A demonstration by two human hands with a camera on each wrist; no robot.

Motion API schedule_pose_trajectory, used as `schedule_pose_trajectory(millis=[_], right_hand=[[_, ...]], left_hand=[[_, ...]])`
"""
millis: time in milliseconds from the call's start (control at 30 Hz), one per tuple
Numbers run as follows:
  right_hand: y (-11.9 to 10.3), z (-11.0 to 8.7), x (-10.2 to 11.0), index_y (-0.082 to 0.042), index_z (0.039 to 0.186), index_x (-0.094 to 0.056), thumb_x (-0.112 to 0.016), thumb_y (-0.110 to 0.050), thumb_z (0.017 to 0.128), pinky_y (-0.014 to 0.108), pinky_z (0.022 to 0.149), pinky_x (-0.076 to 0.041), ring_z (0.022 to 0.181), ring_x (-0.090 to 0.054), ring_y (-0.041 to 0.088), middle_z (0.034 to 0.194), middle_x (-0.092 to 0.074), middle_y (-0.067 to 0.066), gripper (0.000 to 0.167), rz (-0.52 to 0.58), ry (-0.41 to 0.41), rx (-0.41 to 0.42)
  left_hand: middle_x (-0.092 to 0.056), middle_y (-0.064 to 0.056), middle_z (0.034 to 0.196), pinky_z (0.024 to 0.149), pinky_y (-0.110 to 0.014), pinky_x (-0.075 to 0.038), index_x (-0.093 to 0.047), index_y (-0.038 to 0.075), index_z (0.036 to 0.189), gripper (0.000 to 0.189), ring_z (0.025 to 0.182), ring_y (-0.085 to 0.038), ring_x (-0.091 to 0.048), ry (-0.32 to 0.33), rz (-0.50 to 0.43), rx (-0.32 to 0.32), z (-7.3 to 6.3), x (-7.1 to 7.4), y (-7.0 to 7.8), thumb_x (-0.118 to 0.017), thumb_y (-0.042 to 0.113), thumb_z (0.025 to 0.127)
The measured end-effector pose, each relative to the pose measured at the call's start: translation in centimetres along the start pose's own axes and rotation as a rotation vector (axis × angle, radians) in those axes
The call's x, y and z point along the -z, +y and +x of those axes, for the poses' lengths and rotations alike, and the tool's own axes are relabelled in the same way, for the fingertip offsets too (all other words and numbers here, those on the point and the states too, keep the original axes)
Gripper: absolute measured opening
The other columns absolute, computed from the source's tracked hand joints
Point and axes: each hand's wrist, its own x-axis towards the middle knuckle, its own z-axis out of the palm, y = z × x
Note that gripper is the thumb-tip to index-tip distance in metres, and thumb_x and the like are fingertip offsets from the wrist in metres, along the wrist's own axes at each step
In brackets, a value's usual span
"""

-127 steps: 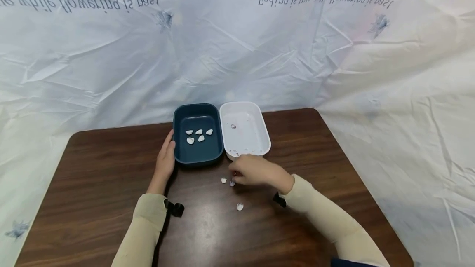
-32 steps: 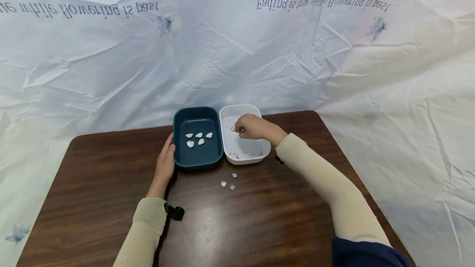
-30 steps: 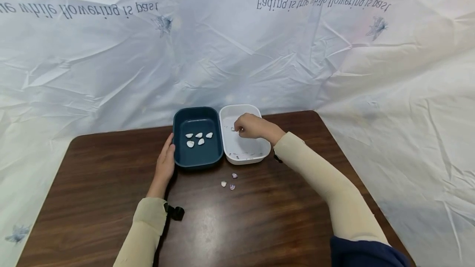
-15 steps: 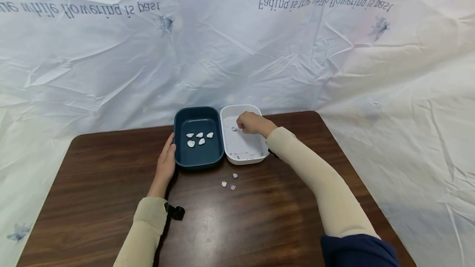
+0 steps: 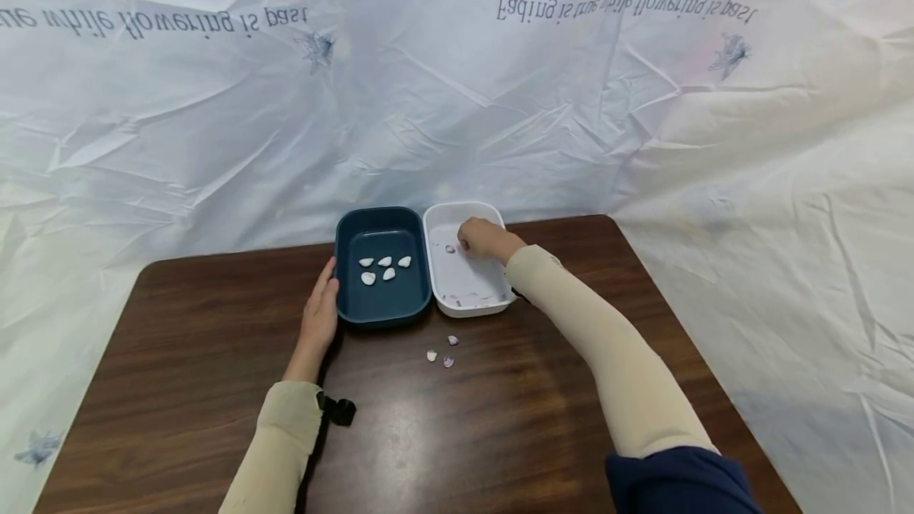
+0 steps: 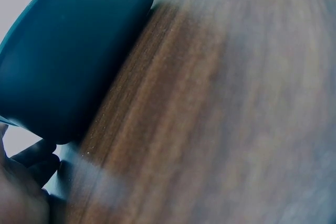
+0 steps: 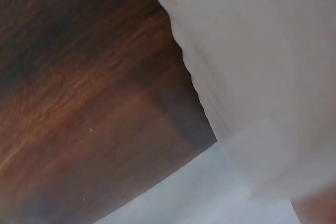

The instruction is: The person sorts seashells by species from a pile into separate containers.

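L hand [image 5: 320,317], fingers straight, touches blue tray [image 5: 382,305] w/ five shells [image 5: 389,274] inside; R hand [image 5: 483,239], fingers bent, is in white tray [image 5: 467,280] nr one small shell [image 5: 450,248]; can't tell if it's gripping anything; a knuckle brush could poss. shift that shell.

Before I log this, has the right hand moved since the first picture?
Yes: the right hand went forward over the white tray, past its near rim.
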Motion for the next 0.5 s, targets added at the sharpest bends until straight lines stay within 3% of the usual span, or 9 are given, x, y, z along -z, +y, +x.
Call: schedule_pose_trajectory(millis=[167,300,500], right_hand=[[0.2,-0.1,-0.4,-0.008,0.077,-0.063,-0.066,-0.005,0.103,0.033,0.072,-0.038,0.074,-0.045,0.019,0.08,-0.058,0.006,0.027,0.009,0.022,0.015],[0.3,-0.3,-0.5,-0.005,0.091,-0.073,-0.063,-0.008,0.106,0.034,0.077,-0.043,0.08,-0.051,0.02,0.09,-0.066,0.009,0.018,0.01,0.006,0.039],[0.1,-1.4,0.3,-0.003,0.12,-0.077,-0.063,-0.005,0.104,0.041,0.098,-0.053,0.112,-0.066,0.027,0.122,-0.073,0.013,0.021,0.027,0.02,0.028]], left_hand=[[-0.02,-0.003,0.175,0.127,-0.06,-0.014,-0.023,0.025,0.171,0.059,0.161,-0.032,-0.016,-0.01,-0.002,-0.002,0.0,-0.1,0.1,-0.029,0.046,0.116],[-0.02,-0.001,0.175,0.127,-0.059,-0.014,-0.023,0.027,0.171,0.058,0.161,-0.03,-0.016,-0.012,-0.004,0.002,0.1,-0.1,-0.1,-0.028,0.047,0.116],[-0.019,-0.003,0.176,0.127,-0.06,-0.014,-0.022,0.023,0.171,0.06,0.161,-0.032,-0.015,-0.009,-0.007,0.001,0.1,0.0,-0.2,-0.028,0.046,0.116]])
